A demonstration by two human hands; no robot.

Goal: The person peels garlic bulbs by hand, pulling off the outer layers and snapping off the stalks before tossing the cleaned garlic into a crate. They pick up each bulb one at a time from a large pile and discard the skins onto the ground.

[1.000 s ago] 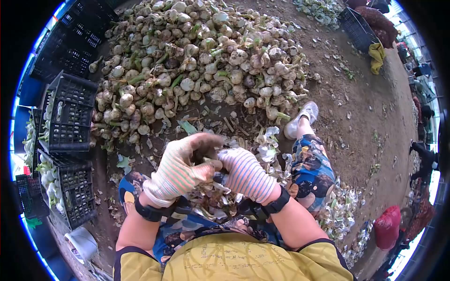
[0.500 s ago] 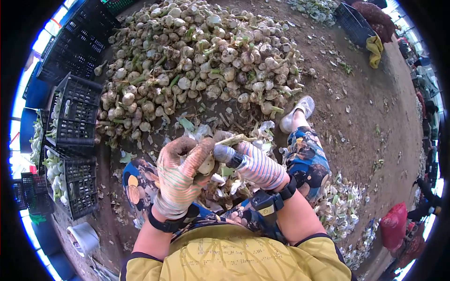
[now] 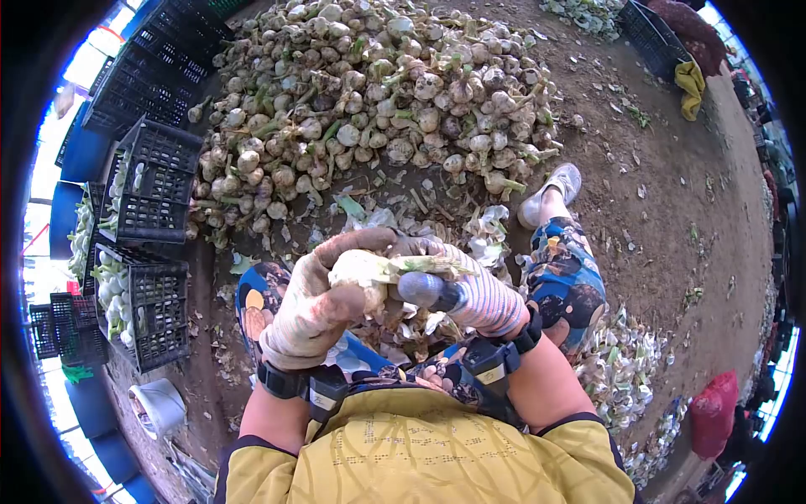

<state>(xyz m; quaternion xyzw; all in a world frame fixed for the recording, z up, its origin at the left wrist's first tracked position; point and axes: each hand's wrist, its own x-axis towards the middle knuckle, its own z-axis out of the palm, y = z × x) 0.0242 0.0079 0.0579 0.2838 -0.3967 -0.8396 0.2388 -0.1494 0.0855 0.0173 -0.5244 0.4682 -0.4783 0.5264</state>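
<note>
In front of my lap I hold a garlic bulb (image 3: 357,270), pale and partly stripped of skin, with its stalk pointing right. My left hand (image 3: 306,307), in a soiled striped glove, is closed round the bulb's left side. My right hand (image 3: 483,294), in a striped glove with a grey cover on the thumb, is closed at the stalk, its fingers partly hidden behind. Loose papery garlic skins (image 3: 411,332) lie below the hands, between the legs.
A large heap of garlic bulbs (image 3: 378,109) lies ahead. Black crates (image 3: 159,181) with trimmed garlic stand at the left, near a white bucket (image 3: 159,406). More skins (image 3: 621,361) and a red sack (image 3: 714,412) are at the right; another dark crate (image 3: 653,40) is at the far right.
The garlic bulb has turned, and more of its pale side shows between the hands. My left hand has rolled around it. The whole view has shifted slightly.
</note>
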